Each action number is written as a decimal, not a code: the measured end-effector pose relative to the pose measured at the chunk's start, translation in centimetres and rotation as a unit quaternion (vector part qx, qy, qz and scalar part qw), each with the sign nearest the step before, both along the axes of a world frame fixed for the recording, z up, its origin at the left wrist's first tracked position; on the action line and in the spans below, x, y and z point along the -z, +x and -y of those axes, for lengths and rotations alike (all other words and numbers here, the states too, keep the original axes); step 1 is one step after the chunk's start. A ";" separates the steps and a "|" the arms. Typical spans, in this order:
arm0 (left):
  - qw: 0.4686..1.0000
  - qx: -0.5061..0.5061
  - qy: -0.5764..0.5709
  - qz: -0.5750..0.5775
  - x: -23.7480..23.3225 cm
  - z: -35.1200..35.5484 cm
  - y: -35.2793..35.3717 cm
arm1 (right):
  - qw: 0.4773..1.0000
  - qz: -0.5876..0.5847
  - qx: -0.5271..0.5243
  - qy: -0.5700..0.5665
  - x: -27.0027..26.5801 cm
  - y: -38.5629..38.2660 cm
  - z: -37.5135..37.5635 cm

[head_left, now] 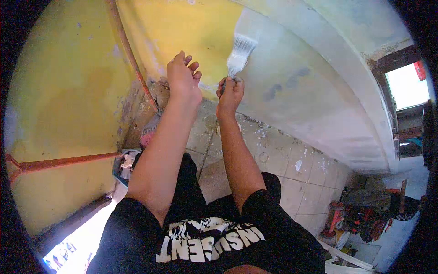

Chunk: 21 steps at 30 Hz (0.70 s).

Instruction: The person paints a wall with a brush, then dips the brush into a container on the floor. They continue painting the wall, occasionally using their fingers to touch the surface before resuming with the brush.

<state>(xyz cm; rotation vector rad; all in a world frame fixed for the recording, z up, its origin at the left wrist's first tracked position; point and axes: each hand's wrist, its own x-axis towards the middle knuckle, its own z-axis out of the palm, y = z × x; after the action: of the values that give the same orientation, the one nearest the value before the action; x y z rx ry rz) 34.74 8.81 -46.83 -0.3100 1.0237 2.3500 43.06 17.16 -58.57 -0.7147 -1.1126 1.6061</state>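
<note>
My right hand (pixel 231 95) grips the handle of a paintbrush (pixel 240 52), its bristles spread against the wall and coated in white paint. Around the brush, the wall changes from yellow paint (pixel 200 27) on the left to a whitish coat (pixel 292 68) on the right. To the left of the brush, my left hand (pixel 184 75) is raised near the yellow part, fingers loosely curled and apart, with nothing seen in it.
Orange-red pipes (pixel 130 50) run along the left wall (pixel 68 91). Below lies a paint-spotted tiled floor (pixel 287 187). A pink and grey bag (pixel 148 132) sits in the corner. Tools and a red cylinder (pixel 336 217) lie at the right.
</note>
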 end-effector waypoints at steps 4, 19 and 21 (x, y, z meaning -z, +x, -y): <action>1.000 0.002 0.016 -0.014 0.1 0.3 0.0 | 0.999 0.012 -0.011 -0.035 2.6 0.5 0.8; 1.000 -0.003 0.006 -0.020 -0.2 1.2 -0.2 | 0.974 0.037 -0.012 -0.225 11.6 2.0 3.0; 1.000 0.001 0.008 -0.023 -0.3 1.4 -0.2 | 0.968 0.030 -0.004 -0.250 12.2 2.2 3.3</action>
<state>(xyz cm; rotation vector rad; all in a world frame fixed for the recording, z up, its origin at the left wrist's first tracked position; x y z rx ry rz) 34.51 7.41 -46.51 -0.2498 1.0244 2.3723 45.30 13.81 -70.77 -1.0921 -0.7503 1.9054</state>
